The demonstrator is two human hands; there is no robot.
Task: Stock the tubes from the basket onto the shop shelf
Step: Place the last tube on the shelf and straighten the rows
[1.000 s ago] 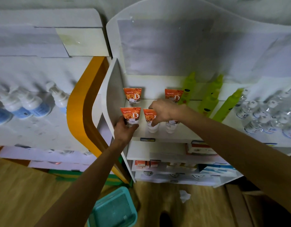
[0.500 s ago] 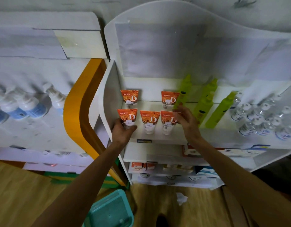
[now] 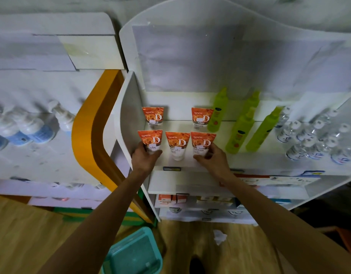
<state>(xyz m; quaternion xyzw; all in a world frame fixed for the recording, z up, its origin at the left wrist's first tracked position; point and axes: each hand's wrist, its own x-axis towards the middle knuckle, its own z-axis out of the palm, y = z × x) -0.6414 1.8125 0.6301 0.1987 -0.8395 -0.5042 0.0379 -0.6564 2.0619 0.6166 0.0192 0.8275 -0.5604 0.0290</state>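
Head view is showing you nearly done: your left hand (image 3: 146, 158) is gripping the front-left tube (image 3: 150, 142), your right hand (image 3: 213, 158) the front-right tube (image 3: 202, 143), one tube (image 3: 177, 144) standing between your fingers, and the basket (image 3: 134, 254) is looking empty.

Orange rose-print tubes (image 3: 177, 142) with white caps, lime-green bottles (image 3: 240, 133), white shelf (image 3: 249, 161), teal basket (image 3: 134, 254).

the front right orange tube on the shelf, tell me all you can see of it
The front right orange tube stands cap-down and upright on the white shelf, last in a front row of three. Its flat crimped top is orange with a rose print, "DANZ" and a large white D; the lower body looks white plastic. The right hand grips its lower part, hiding the cap.
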